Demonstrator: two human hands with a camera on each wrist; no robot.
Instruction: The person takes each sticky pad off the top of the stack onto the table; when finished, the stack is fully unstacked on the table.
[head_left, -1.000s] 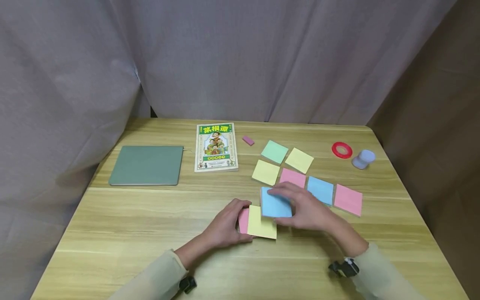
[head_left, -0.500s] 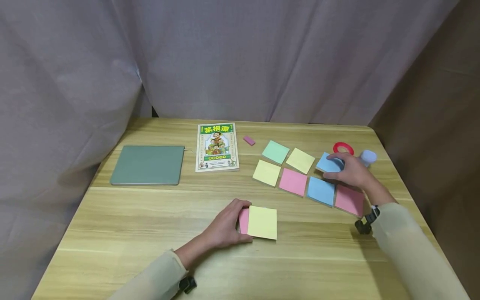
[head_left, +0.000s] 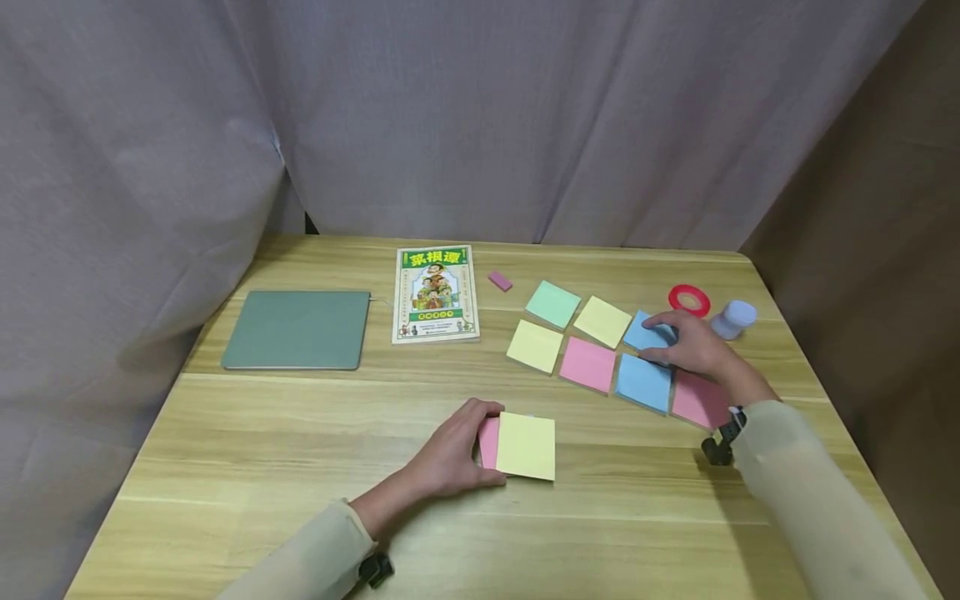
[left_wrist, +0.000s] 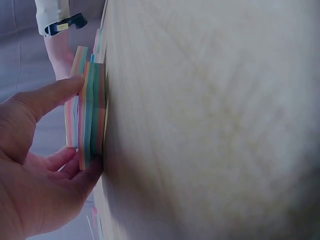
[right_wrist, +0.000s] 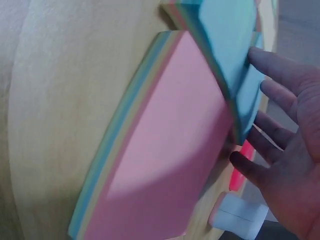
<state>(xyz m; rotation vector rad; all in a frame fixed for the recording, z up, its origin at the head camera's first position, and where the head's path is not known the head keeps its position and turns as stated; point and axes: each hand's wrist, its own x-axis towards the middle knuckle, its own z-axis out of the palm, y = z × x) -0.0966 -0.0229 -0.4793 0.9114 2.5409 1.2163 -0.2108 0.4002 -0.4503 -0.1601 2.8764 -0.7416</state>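
Observation:
My left hand point(head_left: 453, 454) grips a stack of sticky note pads between thumb and fingers, near the table's front middle. A yellow pad point(head_left: 527, 447) tops it, shifted right over a pink pad point(head_left: 488, 442). The left wrist view shows the layered coloured edges of the stack point(left_wrist: 91, 115). At the right, my right hand point(head_left: 696, 343) holds a blue sticky note pad point(head_left: 639, 333) by its edges, thumb at the near side. This pad lies at the end of the back row, beside a yellow pad point(head_left: 602, 321). A second blue pad point(head_left: 643, 383) is just in front.
A green pad point(head_left: 553, 304), a left yellow pad point(head_left: 535, 346), a middle pink pad point(head_left: 588, 364) and a right pink pad point(head_left: 699, 400) complete two rows. Behind are red tape point(head_left: 689, 289) and a pale spool-shaped object point(head_left: 735, 318). A book point(head_left: 435, 296), eraser point(head_left: 500, 281) and green notebook point(head_left: 297, 331) lie leftward.
My right hand has carried the blue pad from the stack to the back row, then shifted it left against the yellow pad. My left hand has stayed on the stack.

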